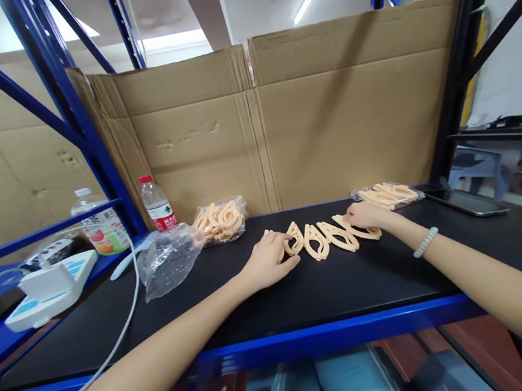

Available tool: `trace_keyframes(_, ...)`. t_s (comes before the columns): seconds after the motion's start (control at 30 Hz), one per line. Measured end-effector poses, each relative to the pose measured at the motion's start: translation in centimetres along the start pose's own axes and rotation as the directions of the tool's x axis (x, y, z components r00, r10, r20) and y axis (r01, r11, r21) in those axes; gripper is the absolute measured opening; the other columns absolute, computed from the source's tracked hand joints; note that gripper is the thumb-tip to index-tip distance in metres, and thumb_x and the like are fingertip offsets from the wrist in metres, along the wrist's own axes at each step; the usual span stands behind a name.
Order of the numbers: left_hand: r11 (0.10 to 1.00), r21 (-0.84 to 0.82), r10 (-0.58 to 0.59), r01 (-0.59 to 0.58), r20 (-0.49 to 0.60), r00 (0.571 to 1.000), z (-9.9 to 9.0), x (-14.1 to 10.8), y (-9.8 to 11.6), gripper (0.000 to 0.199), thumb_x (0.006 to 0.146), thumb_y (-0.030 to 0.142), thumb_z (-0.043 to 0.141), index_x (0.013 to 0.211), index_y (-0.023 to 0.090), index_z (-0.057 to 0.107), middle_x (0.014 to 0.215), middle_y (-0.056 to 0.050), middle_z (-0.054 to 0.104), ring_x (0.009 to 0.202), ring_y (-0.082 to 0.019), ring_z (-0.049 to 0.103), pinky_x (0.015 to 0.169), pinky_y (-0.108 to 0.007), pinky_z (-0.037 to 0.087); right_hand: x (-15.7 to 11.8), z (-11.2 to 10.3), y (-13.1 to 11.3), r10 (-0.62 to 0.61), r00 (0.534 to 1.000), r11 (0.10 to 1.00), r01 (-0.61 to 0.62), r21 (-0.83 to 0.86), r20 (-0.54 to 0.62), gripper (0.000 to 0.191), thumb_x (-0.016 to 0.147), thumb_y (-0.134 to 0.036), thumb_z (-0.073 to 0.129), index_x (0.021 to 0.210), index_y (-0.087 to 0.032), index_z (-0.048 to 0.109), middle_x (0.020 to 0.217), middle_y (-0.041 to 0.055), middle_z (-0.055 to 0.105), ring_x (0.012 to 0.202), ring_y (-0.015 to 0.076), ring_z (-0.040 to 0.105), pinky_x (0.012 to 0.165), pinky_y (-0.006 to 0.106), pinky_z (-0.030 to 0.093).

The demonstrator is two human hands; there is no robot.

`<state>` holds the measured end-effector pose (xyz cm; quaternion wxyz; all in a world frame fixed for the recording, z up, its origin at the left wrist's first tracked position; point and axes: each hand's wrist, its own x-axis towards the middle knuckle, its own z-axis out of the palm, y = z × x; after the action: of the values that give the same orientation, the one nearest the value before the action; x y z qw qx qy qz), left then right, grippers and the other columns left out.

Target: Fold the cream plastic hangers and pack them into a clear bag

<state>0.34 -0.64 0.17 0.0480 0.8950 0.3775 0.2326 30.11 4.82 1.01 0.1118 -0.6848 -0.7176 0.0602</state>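
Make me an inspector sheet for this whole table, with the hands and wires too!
Surface: black tabletop, blue front edge.
Things: peach loop-shaped pieces, in a row.
Clutter: crinkly clear bag, red-capped bottle, two filled bags behind the row.
Hands: left hand at the row's left end; right hand at its right end.
Cables: white cable looping across the left side, near a power strip.
Surroundings: cardboard panels behind, blue frame.
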Motion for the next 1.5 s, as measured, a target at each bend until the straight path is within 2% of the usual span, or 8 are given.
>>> trace_keyframes(0.2, 0.999, 0.041, -0.019, 0.014, 0.127, 0.992, 0.2, -0.7, 0.3, 0.059, 0.084, 0.052, 0.053, 0.133, 0.021, 0.044, 0.142, -0.015, 0.04, 0.132, -0.033, 0.033, 0.106, -0.056, 0.027, -1.6, -0.2, -0.9, -0.174, 0.978, 0.981, 0.182, -0.063, 0.11, 0.05, 0.084, -0.047, 0.055, 0.116, -0.01, 0.064, 0.123, 0.0212, 0.058, 0.112, 0.0333, 0.056, 0.095, 0.039, 0.042)
trace_keyframes(0.33, 0.996, 0.066, -0.068, 0.054, 0.231, 0.971, 0.3, -1.1, 0.6, 0.065, 0.087, 0.061, 0.043, 0.142, 0.028, 0.032, 0.152, -0.012, 0.025, 0.139, -0.039, 0.016, 0.104, -0.068, 0.015, -2.6, 0.9, -2.3, -0.299, 0.927, 0.945, 0.321, -0.066, 0.228, 0.078, 0.085, -0.064, 0.044, 0.147, -0.019, 0.029, 0.15, 0.0139, 0.028, 0.138, 0.0366, 0.022, 0.107, 0.053, 0.027)
trace_keyframes(0.47, 0.993, 0.09, -0.097, 0.076, 0.267, 0.959, 0.5, -1.2, 0.3, 0.071, 0.086, 0.067, 0.038, 0.146, 0.032, 0.024, 0.155, -0.011, 0.015, 0.139, -0.042, 0.011, 0.101, -0.072, 0.011, -3.6, 2.3, -4.1, -0.348, 0.919, 0.927, 0.366, -0.074, 0.186, 0.075, 0.088, -0.07, 0.026, 0.15, -0.03, 0.009, 0.156, 0.009, 0.011, 0.14, 0.0385, 0.006, 0.105, 0.067, 0.014)
trace_keyframes(1.0, 0.973, 0.191, -0.182, 0.131, 0.28, 0.943, 1.1, 5.6, -6.1, 0.08, 0.08, 0.075, 0.036, 0.145, 0.031, 0.025, 0.155, -0.011, 0.013, 0.139, -0.042, 0.016, 0.102, -0.07, 0.012, 2.9, 3.4, -6.6, -0.315, 0.942, 0.94, 0.327, -0.099, 0.119, 0.059, 0.092, -0.064, 0.023, 0.145, -0.04, 0.025, 0.154, 0.0098, 0.021, 0.138, 0.0431, 0.014, 0.096, 0.075, 0.017)
trace_keyframes(1.23, 0.967, 0.247, -0.104, 0.064, 0.155, 0.982, 1.0, 5.0, -5.8, 0.066, 0.088, 0.061, 0.038, 0.144, 0.029, 0.029, 0.155, -0.01, 0.019, 0.14, -0.039, 0.014, 0.104, -0.069, 0.009, 3.0, 3.8, -6.2, -0.334, 0.942, 0.934, 0.334, -0.125, 0.019, 0.062, 0.093, -0.063, 0.021, 0.146, -0.032, 0.028, 0.154, 0.0121, 0.018, 0.139, 0.0403, 0.01, 0.1, 0.071, 0.015)
trace_keyframes(1.37, 0.942, 0.328, 0.047, -0.069, 0.075, 0.996, 0.3, 3.3, -3.8, 0.061, 0.089, 0.039, 0.046, 0.145, 0.026, 0.028, 0.155, -0.007, 0.019, 0.143, -0.029, 0.007, 0.111, -0.055, -0.008, 1.4, 4.0, -6.4, -0.452, 0.863, 0.883, 0.397, -0.252, -0.226, 0.059, 0.096, -0.056, 0.021, 0.138, -0.022, 0.043, 0.151, 0.0153, 0.026, 0.141, 0.0347, 0.01, 0.106, 0.064, 0.01)
trace_keyframes(1.43, 0.878, 0.44, 0.184, -0.188, 0.054, 0.982, -0.5, 2.3, -2.9, 0.063, 0.086, 0.032, 0.051, 0.144, 0.026, 0.029, 0.153, -0.008, 0.025, 0.142, -0.03, 0.012, 0.111, -0.055, -0.007, 0.1, 4.0, -6.8, -0.523, 0.813, 0.843, 0.45, -0.296, -0.257, 0.057, 0.096, -0.054, 0.025, 0.135, -0.019, 0.047, 0.148, 0.0167, 0.032, 0.14, 0.0347, 0.014, 0.107, 0.063, 0.011)
trace_keyframes(1.5, 0.839, 0.522, 0.199, -0.154, -0.03, 0.979, -1.8, 1.4, -2.3, 0.06, 0.084, 0.028, 0.051, 0.142, 0.026, 0.034, 0.15, -0.009, 0.031, 0.141, -0.032, 0.016, 0.112, -0.055, -0.005, -1.4, 3.9, -7.3, -0.595, 0.765, 0.796, 0.518, -0.312, -0.248, 0.053, 0.095, -0.053, 0.031, 0.132, -0.019, 0.05, 0.145, 0.0167, 0.037, 0.139, 0.0349, 0.018, 0.107, 0.061, 0.012)
